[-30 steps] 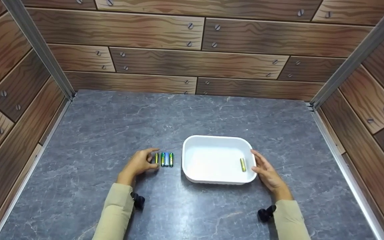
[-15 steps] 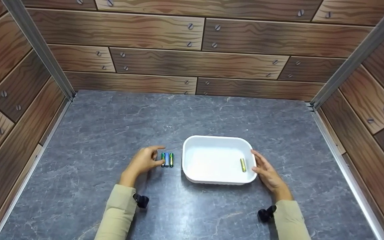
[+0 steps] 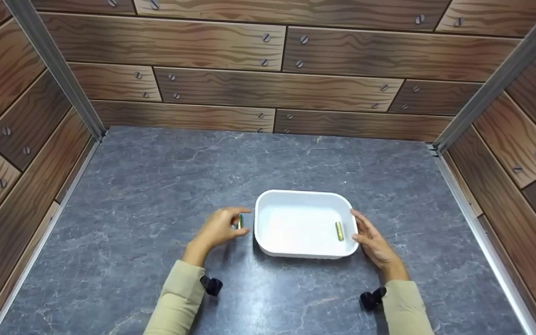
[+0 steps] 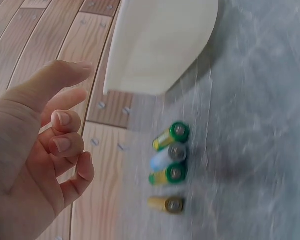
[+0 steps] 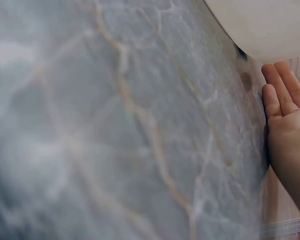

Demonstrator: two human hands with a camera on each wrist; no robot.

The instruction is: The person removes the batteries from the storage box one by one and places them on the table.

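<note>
Left hand (image 3: 219, 228), fingers loosely curled and holding nothing, hovers over four batteries (image 4: 170, 167) at frame centre; right hand (image 3: 372, 239), fingers straight, braces the white tray (image 3: 303, 253), steadying it.

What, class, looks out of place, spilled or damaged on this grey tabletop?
Nothing stands out. Four batteries lie side by side in a neat row on the tabletop beside the white tray, and one battery lies inside it. The left hand hovers over the row; the right hand rests against the tray's side.
</note>
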